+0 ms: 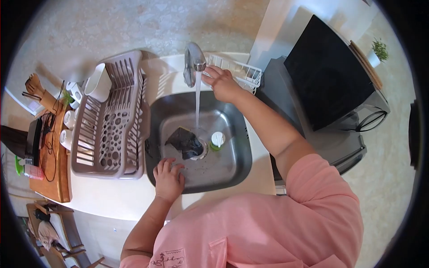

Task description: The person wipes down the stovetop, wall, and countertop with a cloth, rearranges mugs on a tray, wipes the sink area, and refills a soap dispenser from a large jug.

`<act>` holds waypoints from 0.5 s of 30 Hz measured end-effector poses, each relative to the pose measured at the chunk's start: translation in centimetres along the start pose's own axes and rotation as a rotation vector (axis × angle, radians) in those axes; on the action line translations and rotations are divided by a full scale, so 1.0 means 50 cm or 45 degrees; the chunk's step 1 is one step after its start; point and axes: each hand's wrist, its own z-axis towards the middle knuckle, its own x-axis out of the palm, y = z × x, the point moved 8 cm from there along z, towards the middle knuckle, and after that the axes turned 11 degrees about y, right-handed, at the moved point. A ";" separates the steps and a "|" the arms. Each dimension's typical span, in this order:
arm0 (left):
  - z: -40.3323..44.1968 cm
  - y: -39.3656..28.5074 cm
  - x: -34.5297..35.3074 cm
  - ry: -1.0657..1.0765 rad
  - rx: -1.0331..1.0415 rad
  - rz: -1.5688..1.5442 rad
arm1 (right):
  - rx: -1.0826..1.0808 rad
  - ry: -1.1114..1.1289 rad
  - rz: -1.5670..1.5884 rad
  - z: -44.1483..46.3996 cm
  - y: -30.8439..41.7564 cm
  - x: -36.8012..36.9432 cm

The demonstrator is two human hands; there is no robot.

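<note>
Water runs from the chrome faucet (195, 56) in a thin stream into the steel sink (223, 174). My right hand (222, 83) reaches to the right side of the spout, fingers stretched out toward it; whether they touch the metal I cannot tell. Over the sink's front left rim lies my left hand (168, 179), its fingers spread and holding nothing. A dark, crumpled cloth-like piece (184, 142) rests on the sink floor, partly over the drain (203, 149). To its right stands a small container with a white top and green base (217, 140).
A grey-brown dish rack (111, 134) with a white tub (98, 83) stands left of the sink. Behind my right hand is a white wire basket (250, 73). A black-fronted appliance (330, 76) is on the right. White cups (67, 138) sit far left.
</note>
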 end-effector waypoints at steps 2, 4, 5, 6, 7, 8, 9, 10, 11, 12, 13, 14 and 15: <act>-0.002 0.003 -0.001 -0.032 -0.008 -0.016 | -0.087 0.108 -0.275 0.031 0.029 0.040; -0.005 0.004 -0.003 -0.038 -0.032 -0.034 | -0.117 0.124 -0.210 0.033 0.043 0.064; -0.006 0.005 -0.005 -0.061 -0.022 -0.022 | -0.102 0.093 -0.228 0.028 0.048 0.067; -0.006 0.005 -0.007 -0.091 -0.010 -0.009 | -0.088 0.058 -0.251 0.023 0.051 0.067; -0.006 0.009 -0.004 -0.106 -0.014 -0.014 | -0.070 0.132 -0.278 0.013 0.052 0.082; -0.007 0.013 0.000 -0.104 -0.016 -0.023 | -0.070 0.141 -0.281 0.005 0.057 0.085; -0.008 0.013 0.000 -0.110 -0.014 -0.011 | -0.045 0.122 -0.306 0.002 0.059 0.081; -0.008 0.009 -0.003 -0.117 -0.014 0.000 | -0.020 0.102 -0.332 -0.003 0.066 0.071; -0.011 0.003 -0.011 -0.175 -0.006 -0.003 | 0.009 0.184 -0.296 -0.006 0.067 0.068; -0.014 0.004 -0.013 -0.176 -0.010 -0.007 | 0.006 0.188 -0.298 -0.017 0.078 0.049; -0.020 0.006 -0.021 -0.224 0.082 -0.140 | 0.102 0.332 -0.224 -0.025 0.074 0.049; -0.029 0.010 -0.029 -0.271 0.174 -0.274 | 0.199 0.476 -0.149 -0.036 0.073 0.052; -0.046 0.021 -0.036 -0.361 0.228 -0.469 | 0.181 0.532 0.004 -0.040 0.060 0.057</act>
